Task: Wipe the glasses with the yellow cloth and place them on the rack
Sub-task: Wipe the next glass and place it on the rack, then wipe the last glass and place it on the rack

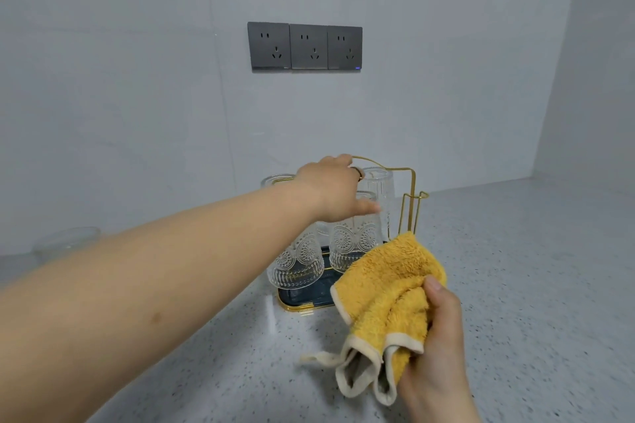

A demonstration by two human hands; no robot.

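1. Left hand point(335, 189) lay over the upturned base of an embossed glass point(354, 244) on the rack point(410, 203). Fingers were hidden, so I couldn't tell the grip.
2. Right hand point(436, 336) clutched the bunched yellow cloth point(381, 292), just in front of the rack.
3. That glass and a second embossed glass point(297, 261) stood mouth down, long axis vertical.
4. Rack sat on the worktop point(515, 285), near the wall.

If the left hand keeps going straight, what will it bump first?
Probably the tall ribbed glass on the gold rack, right beyond the left hand, though depth is hard to judge.
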